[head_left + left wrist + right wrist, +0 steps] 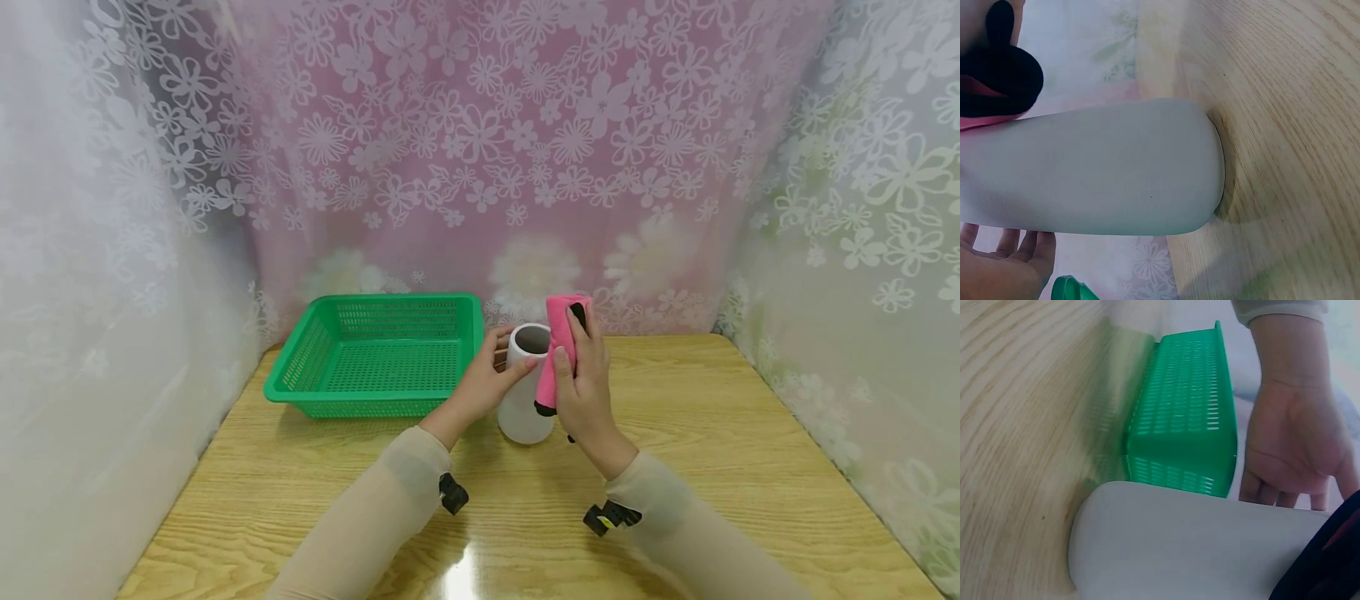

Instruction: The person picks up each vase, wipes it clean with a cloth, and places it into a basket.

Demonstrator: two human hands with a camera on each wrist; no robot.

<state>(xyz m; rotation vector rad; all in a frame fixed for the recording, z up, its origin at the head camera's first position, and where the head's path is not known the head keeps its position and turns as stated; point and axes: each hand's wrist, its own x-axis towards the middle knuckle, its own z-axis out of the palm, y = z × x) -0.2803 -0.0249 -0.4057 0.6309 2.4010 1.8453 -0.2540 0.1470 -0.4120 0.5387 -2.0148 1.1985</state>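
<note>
A tall white vase (523,417) with a wide round mouth stands upright on the table, right of the basket. My left hand (480,379) holds it near the top, thumb in front and fingers round the far left side. In my right hand (588,396) is a folded pink cloth (557,342) with black edging, gripped against the vase's upper right side. The left wrist view shows the cloth's black edge (1022,78) beside the vase wall (1097,172). The right wrist view has the left palm (1291,437) facing the vase; the right hand is out of sight there.
A green plastic basket (375,408) with slotted walls stands at the left of the wooden table (675,417), close to my left hand. Floral curtains (480,150) hang behind the table and along both sides. Small black devices (453,493) are strapped at both wrists.
</note>
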